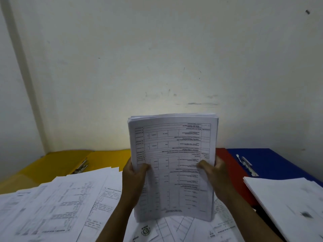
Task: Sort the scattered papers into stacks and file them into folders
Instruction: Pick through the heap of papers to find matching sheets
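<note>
I hold a thick stack of printed sheets point(173, 165) upright in front of me, its bottom edge just above the papers on the desk. My left hand point(134, 177) grips the stack's left edge, thumb on the front page. My right hand point(215, 173) grips the right edge the same way. Loose printed papers point(61, 203) lie fanned out over the desk on the left and under the stack. A neat white pile point(286, 203) sits at the right. Behind lie an open yellow folder point(57, 163), a red folder point(232, 170) and an open blue folder point(272, 159).
A pale wall point(157, 58) rises directly behind the desk, with a corner at the left. Metal clips show inside the yellow folder point(81, 166) and the blue folder point(246, 165).
</note>
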